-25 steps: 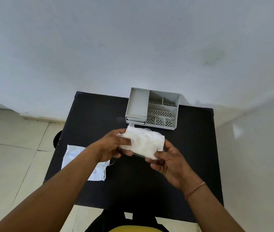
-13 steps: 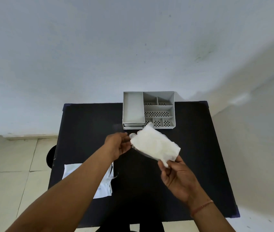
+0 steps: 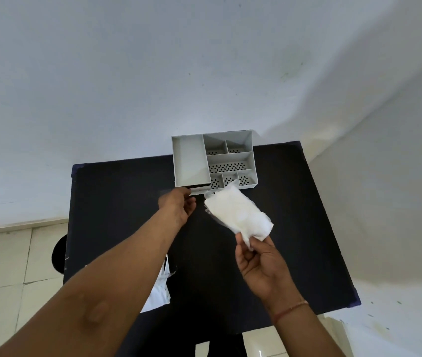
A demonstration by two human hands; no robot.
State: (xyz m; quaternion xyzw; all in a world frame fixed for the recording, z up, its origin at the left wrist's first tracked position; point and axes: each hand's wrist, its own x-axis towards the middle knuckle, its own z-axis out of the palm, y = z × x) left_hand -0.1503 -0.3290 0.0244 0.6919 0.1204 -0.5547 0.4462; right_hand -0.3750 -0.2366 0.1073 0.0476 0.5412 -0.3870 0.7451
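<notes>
My right hand pinches the near corner of a white packet in clear plastic and holds it above the black table. My left hand has let go of the packet and reaches to the front of the grey organizer box, its fingertips at the small drawer under the box's long left compartment. The fingers are curled at the drawer's edge; whether they grip it is hidden. The box has several compartments with perforated floors, and nothing shows in them.
A white sheet of paper or bag lies on the table's near left, mostly under my left forearm. The table stands against a white wall, with tiled floor to the left and a dark round object beside the table's left edge.
My left hand released the packet and moved forward to the box's drawer front. My right hand now holds the packet alone, by its near corner, a little further right.
</notes>
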